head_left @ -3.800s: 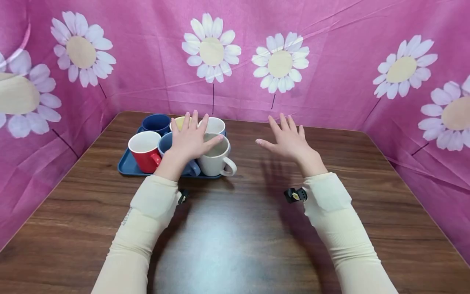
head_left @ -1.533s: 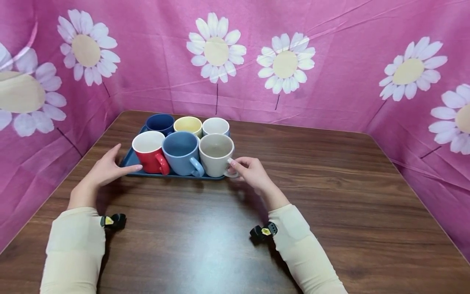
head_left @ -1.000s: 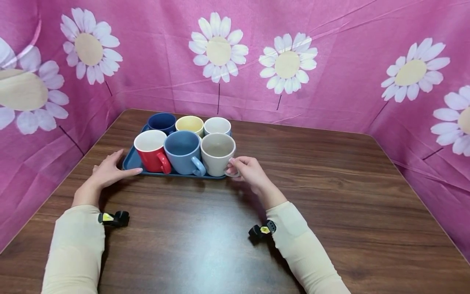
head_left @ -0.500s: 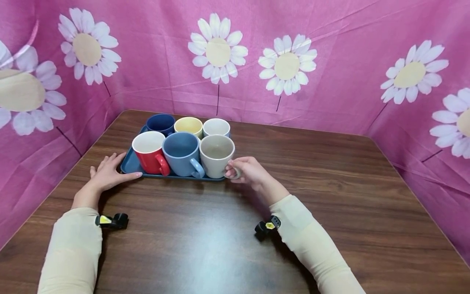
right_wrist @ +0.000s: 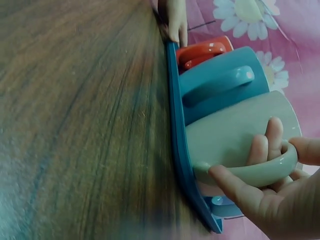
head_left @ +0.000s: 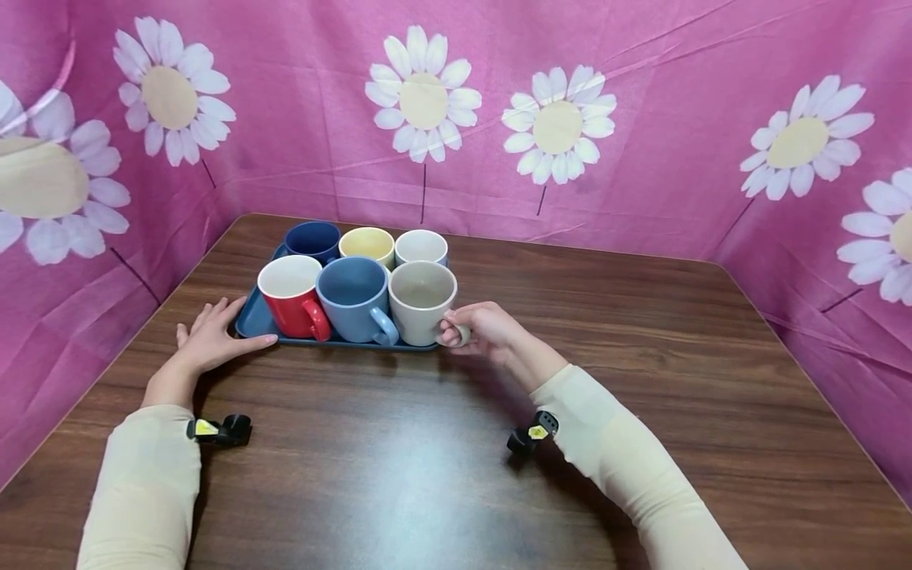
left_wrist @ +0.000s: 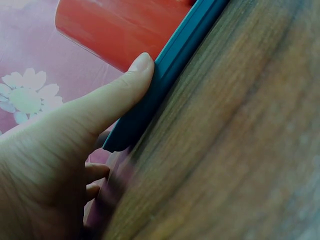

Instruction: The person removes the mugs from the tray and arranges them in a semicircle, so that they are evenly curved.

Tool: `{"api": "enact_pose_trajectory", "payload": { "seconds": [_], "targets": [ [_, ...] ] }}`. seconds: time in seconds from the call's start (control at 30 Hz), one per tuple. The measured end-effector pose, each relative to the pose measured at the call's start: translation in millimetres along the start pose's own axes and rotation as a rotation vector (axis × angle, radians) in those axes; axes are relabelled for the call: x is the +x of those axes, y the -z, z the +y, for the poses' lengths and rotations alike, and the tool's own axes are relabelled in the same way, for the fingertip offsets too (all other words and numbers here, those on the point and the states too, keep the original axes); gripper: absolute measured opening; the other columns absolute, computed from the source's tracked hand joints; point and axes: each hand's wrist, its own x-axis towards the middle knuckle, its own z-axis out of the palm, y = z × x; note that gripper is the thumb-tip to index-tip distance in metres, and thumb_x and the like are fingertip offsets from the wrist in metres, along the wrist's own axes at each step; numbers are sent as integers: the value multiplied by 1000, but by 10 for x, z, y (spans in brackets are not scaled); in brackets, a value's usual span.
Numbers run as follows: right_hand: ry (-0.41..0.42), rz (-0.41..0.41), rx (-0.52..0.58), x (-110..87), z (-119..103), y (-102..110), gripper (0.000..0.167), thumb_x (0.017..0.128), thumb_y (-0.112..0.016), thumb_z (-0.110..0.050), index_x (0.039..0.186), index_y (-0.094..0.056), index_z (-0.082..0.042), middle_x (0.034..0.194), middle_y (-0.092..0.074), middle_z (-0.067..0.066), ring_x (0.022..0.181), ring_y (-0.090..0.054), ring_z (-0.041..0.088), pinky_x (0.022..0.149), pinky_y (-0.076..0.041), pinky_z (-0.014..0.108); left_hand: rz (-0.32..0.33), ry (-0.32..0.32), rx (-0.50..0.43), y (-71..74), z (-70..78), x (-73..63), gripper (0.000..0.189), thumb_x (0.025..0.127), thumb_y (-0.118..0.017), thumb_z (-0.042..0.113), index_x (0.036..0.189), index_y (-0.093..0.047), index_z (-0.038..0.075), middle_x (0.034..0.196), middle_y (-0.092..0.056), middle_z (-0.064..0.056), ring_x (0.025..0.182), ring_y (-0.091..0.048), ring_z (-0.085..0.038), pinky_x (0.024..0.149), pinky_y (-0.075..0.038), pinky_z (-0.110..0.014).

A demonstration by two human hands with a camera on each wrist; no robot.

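In the head view, a blue tray [head_left: 249,321] on the table carries two rows of mugs. My right hand [head_left: 492,332] grips the handle of the beige mug [head_left: 416,321] at the front right; the right wrist view shows fingers hooked through that handle [right_wrist: 255,172]. The mug stands upright on the tray. At the tray's front left corner rests my left hand [head_left: 212,340], its thumb straight against the front rim and its other fingers spread beyond the left side. Beside that thumb stands the red mug [head_left: 288,309], then the light blue mug [head_left: 347,313].
A dark blue mug [head_left: 312,237], a yellow mug [head_left: 368,241] and a white mug [head_left: 422,245] make up the back row. The brown wooden table [head_left: 606,317] stretches right and forward. A pink flowered cloth [head_left: 492,206] hangs behind and at both sides.
Both hands came down from above the table. My left hand settled at the tray's left corner, and my right fingers went through the beige mug's handle. The mugs stand as before.
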Motion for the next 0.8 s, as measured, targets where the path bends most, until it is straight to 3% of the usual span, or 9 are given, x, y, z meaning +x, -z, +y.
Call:
{"api": "enact_pose_trajectory", "payload": {
  "seconds": [0.23, 0.5, 0.8],
  "targets": [
    [2, 2, 48, -44, 0, 3, 17, 90, -41, -6, 84, -53, 5, 57, -56, 4, 55, -56, 11, 90, -28, 52, -1, 1, 7, -2, -2, 4, 94, 72, -57, 57, 138, -13, 6, 134, -7, -33, 122, 5, -46, 81, 9, -68],
    [32, -22, 79, -181, -51, 26, 24, 90, -41, -8, 74, -58, -3, 59, -57, 3, 58, -56, 10, 90, -30, 51, -1, 3, 2, 4, -11, 3, 95, 72, -57, 57, 138, -13, 5, 134, -7, -33, 122, 6, -45, 82, 10, -68],
    [72, -29, 145, -407, -90, 218, 27, 91, -36, -6, 75, -58, -3, 64, -58, 2, 61, -55, 11, 81, -38, 39, 1, 5, 0, 2, -17, -1, 94, 72, -57, 57, 138, -13, 6, 134, -6, -33, 122, 6, -45, 82, 10, -68]
  ]
}}
